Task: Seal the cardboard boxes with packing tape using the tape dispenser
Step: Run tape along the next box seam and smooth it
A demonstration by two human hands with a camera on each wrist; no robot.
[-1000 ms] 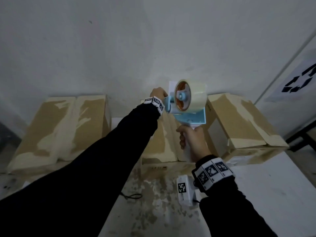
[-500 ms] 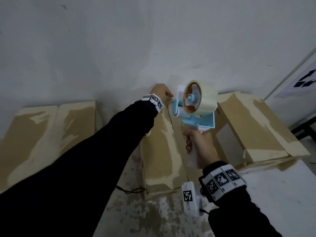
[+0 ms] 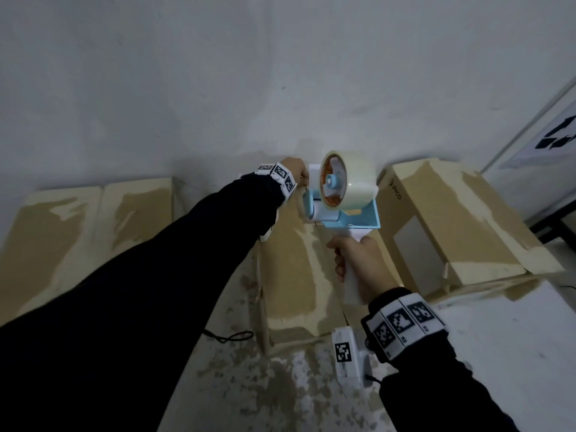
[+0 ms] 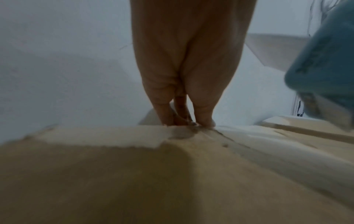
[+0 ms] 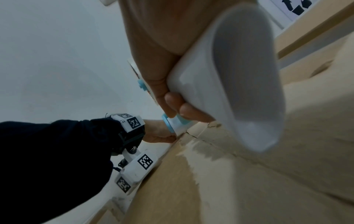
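Now, over at the table's left edge sits a flat left box [image 3: 78, 232] against the wall, and beside it the left hand [image 3: 294, 171] reaches to the far edge of the middle box [image 3: 296, 275], fingers [image 4: 162, 112] straight down and pressed on the seam right at that back edge. Just to its right the tape dispenser [image 3: 346, 201] has its front roller down on the same seam, clear roll up top, with the right hand [image 3: 358, 263] wrapped firmly round the white handle. Further right, near the table's far right corner, the right box [image 3: 452, 219] lies apart, untouched.
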